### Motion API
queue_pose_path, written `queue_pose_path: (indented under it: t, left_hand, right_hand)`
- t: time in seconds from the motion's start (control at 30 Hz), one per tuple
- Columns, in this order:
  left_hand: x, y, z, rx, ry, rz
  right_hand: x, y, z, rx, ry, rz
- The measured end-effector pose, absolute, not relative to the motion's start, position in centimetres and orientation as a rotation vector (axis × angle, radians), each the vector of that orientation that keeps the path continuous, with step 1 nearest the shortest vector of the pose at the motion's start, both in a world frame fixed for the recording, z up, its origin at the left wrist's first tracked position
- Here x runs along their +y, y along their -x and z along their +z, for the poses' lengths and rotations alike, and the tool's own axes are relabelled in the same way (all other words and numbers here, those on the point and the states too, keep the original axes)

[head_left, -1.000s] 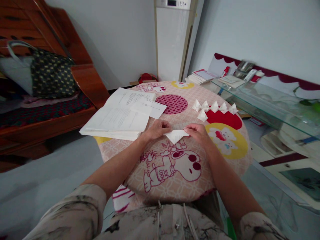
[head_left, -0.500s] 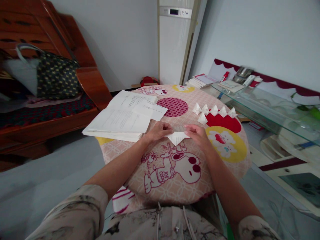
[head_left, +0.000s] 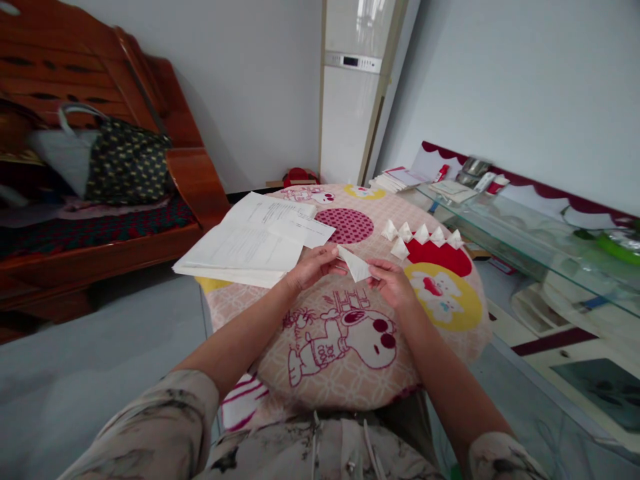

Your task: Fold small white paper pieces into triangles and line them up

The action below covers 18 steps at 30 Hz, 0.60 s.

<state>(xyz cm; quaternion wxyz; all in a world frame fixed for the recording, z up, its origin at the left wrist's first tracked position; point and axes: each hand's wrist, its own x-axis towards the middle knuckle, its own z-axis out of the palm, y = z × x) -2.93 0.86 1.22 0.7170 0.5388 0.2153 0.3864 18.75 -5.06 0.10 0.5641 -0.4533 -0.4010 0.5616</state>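
A small white paper folded into a triangle (head_left: pixel 355 266) is held between my two hands above the round table. My left hand (head_left: pixel 320 262) pinches its upper left corner between thumb and fingers. My right hand (head_left: pixel 390 279) grips the lower right end. To the left lies a stack of printed paper sheets (head_left: pixel 235 243), with a smaller paper slip (head_left: pixel 315 231) on its right side. Beyond my right hand, several folded white paper pieces (head_left: pixel 422 234) stand in a row, with one more piece (head_left: pixel 399 249) in front of them.
A pink patterned cloth (head_left: pixel 280 347) covers the round table. On the right is a glass shelf (head_left: pixel 530 247) bearing cups and boxes, with a pile of booklets (head_left: pixel 395 179) near its far end. A wooden bench (head_left: pixel 195 180) with a dotted bag (head_left: pixel 130 163) stands on the left.
The folded paper has gone from level, point toward me, to tilted, its right end lower. My right hand has dropped slightly. The camera view has shifted a little.
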Motion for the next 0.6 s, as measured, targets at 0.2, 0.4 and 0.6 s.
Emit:
queue_pose_path:
  t: [0.2,0.4,0.6]
  left_hand:
    - [-0.7,2.0,2.1,0.455,-1.182,0.919]
    - [-1.5,1.3,1.4,0.474,-1.126,1.016]
    - [-1.4,0.9,0.3,0.497,-1.129,1.047]
  right_hand:
    - [-5.4,-16.8,-0.2,-0.732,0.944,1.409]
    - [-5.5,-15.2,-1.3,-0.61,0.921,1.406]
    - [-5.3,-14.8,-2.1,-0.564,0.921,1.402]
